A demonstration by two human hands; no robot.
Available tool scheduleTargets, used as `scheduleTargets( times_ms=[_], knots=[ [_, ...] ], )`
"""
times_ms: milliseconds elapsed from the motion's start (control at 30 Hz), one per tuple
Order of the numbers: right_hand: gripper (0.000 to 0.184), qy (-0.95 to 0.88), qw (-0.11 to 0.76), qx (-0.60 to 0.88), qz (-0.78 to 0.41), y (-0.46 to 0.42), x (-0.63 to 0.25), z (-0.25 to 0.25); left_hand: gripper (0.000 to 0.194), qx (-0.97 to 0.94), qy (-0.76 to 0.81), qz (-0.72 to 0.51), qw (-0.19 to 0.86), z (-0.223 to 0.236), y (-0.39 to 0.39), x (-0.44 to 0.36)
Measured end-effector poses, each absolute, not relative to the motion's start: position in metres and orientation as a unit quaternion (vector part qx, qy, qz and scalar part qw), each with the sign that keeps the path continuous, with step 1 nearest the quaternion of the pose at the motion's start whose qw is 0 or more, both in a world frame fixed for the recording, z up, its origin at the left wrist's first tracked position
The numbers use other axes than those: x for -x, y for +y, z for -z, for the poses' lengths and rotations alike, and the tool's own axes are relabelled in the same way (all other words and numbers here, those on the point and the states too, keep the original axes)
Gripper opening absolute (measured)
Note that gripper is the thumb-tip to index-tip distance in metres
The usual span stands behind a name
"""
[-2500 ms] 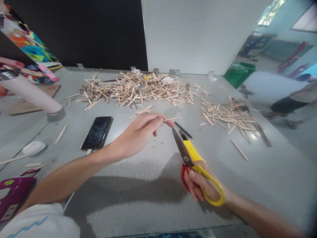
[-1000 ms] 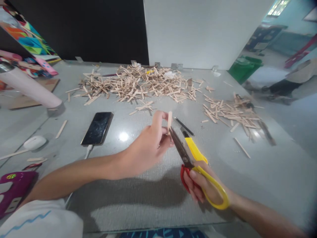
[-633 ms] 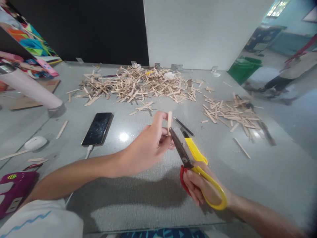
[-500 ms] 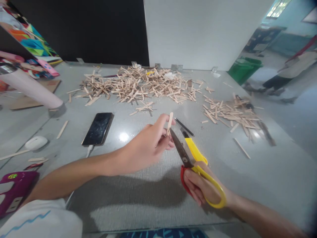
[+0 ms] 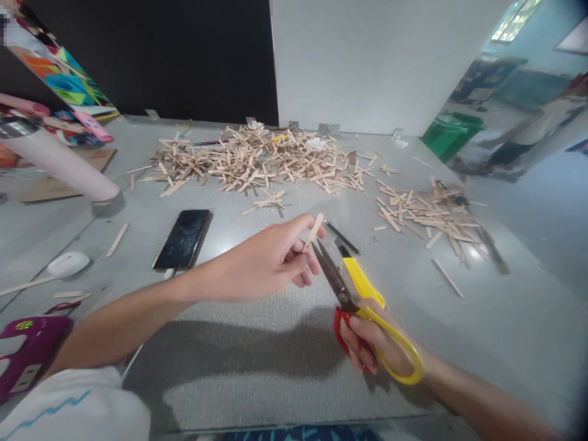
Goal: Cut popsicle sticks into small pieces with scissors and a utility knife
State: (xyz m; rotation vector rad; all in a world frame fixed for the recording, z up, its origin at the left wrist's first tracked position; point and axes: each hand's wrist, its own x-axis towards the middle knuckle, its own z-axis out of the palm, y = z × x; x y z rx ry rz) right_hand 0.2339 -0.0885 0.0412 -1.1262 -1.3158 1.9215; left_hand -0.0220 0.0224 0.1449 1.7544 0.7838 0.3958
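Slanting in from eight o'clock, the left hand point(image 5: 289, 257) is pinching a wooden stick point(image 5: 313, 233) near mid-view, while the right hand point(image 5: 374, 334), angled from four, is gripping scissors point(image 5: 344, 297) whose slightly parted blades are pointing to eleven, the counter point(image 5: 257, 401) stretching to its near edge at six.

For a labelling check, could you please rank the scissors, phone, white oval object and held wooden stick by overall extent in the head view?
1. Scissors
2. Phone
3. White oval object
4. Wooden stick in the left hand

This ranks apparent extent only; differing nearness leaves true sizes unsure.
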Motion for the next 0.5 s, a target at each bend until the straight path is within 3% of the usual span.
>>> scheduleTargets(
  times_ms=[133,500],
  knots=[
    [0.055,-0.501,0.260,0.418,-0.712,-0.0857,-0.2347,-0.0461,0.026,-0.768,0.347,-0.151,0.517,-0.1512,0.0230,0.0229],
    [0.073,-0.535,0.255,0.420,-0.687,-0.0832,-0.2363,-0.0413,0.037,-0.826,0.345,-0.115,0.430,-0.1542,0.0284,0.0283]
  ],
)
